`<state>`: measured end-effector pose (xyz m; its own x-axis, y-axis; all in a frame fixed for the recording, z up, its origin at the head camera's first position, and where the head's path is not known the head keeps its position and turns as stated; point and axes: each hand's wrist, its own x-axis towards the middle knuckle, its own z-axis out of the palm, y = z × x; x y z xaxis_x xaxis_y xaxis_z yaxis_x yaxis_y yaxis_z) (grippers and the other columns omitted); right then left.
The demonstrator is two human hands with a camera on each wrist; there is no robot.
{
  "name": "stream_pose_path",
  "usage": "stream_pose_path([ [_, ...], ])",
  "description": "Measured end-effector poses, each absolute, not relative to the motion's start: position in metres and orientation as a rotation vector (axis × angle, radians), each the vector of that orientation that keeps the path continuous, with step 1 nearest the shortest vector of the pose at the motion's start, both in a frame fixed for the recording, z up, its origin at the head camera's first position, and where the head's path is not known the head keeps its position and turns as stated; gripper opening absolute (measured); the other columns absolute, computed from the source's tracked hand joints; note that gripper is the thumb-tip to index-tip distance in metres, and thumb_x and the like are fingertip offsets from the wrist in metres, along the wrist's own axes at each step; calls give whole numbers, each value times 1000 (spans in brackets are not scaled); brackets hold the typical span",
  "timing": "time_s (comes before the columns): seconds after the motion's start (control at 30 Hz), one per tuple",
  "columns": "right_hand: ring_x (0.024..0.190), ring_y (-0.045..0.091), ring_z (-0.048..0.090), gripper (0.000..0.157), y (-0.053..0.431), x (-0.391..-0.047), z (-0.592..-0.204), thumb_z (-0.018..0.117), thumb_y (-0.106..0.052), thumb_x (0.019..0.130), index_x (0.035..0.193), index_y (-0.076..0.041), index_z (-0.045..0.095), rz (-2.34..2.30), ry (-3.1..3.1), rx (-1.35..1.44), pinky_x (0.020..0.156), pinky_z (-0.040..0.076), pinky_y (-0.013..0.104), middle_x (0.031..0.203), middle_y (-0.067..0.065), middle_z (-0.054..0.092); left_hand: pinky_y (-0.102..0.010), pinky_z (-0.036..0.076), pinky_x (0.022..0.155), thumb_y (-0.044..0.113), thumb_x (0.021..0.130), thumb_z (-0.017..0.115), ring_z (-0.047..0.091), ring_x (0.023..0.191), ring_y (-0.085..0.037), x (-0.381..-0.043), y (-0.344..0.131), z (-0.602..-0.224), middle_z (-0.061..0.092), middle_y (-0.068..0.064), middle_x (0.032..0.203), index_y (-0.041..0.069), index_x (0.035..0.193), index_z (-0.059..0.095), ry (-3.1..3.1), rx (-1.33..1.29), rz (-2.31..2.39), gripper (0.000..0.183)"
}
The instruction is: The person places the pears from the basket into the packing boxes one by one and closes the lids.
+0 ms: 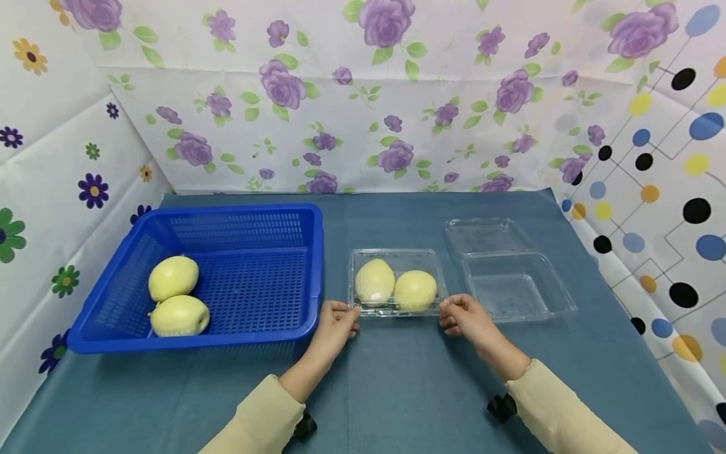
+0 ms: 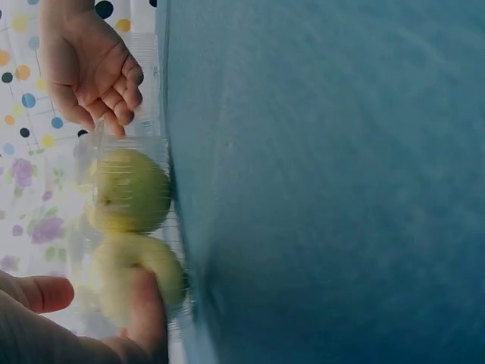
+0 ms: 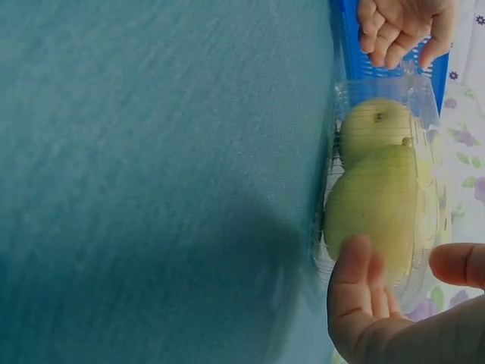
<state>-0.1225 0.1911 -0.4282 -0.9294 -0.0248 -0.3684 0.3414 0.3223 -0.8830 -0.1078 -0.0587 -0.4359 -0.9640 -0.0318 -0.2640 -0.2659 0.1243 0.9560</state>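
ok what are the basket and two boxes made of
Basket: looks like moulded plastic with a slight sheen, judging by its even slots. Middle box: probably thin, glossy clear plastic; fruit shows through. Right box: seemingly the same, see-through with shiny edges.

I lose both sleeves (image 1: 263,410) past the head view's lower edge, and the black device (image 1: 502,408) near the right one is too small to identify. The blue basket (image 1: 193,343) hides the base of the nearer fruit (image 1: 180,315). In the left wrist view, the left hand (image 2: 53,334) is cropped, its blurred finger covering part of the clear box (image 2: 136,144); in the right wrist view, the right hand (image 3: 409,334) runs off the corner
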Motion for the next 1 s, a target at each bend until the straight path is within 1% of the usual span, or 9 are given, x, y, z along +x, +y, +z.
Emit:
stream_pose_path([
  [0.07,98,31,60,38,192,-122,-426,46,-17,99,126,9,41,-1623,2300,272,79,54,38,113,24,55,-41,49,81,18,94,54,57,97,-32,-106,-58,-431,52,-25,112,-6,116,39,2261,-298,1913,36],
  [0.17,116,40,51,45,193,-122,-424,45,-17,100,134,11,35,-1601,2322,232,89,51,44,127,30,48,-49,44,90,18,93,55,49,113,-40,-106,-58,-425,44,-28,125,-7,123,38,2300,-305,1888,43],
  [0.23,121,42,46,49,193,-122,-422,44,-18,100,137,11,31,-1586,2335,211,94,47,48,132,31,43,-53,42,96,18,93,55,46,122,-43,-105,-58,-422,40,-29,134,-7,130,36,2321,-278,1874,48],
  [0.33,124,42,45,51,192,-121,-419,45,-19,100,139,10,30,-1576,2355,208,99,43,51,134,30,41,-55,38,102,18,93,55,40,129,-45,-104,-58,-420,36,-29,141,-8,137,35,2349,-248,1856,54],
  [0.47,127,42,41,54,193,-118,-418,47,-20,100,142,8,28,-1561,2373,193,103,39,52,138,29,37,-53,31,109,17,93,55,34,134,-44,-103,-57,-419,32,-30,145,-8,141,32,2353,-216,1879,59],
  [0.67,134,43,32,57,195,-113,-419,47,-21,100,144,7,24,-1545,2408,177,105,35,54,144,28,31,-52,23,114,16,93,56,25,140,-41,-100,-52,-415,28,-28,149,-7,144,28,2365,-163,1924,62],
  [0.8,134,43,32,56,194,-114,-419,49,-18,99,143,7,25,-1598,2430,166,105,35,54,143,29,33,-53,21,114,16,93,56,24,141,-39,-98,-52,-409,29,-26,150,-5,143,30,2376,-123,1926,60],
  [1.0,132,41,37,52,192,-116,-417,51,-12,98,141,7,29,-1678,2462,138,104,37,52,141,28,37,-53,21,114,17,94,55,24,141,-38,-95,-54,-398,30,-23,150,-2,143,32,2361,-50,1918,58],
])
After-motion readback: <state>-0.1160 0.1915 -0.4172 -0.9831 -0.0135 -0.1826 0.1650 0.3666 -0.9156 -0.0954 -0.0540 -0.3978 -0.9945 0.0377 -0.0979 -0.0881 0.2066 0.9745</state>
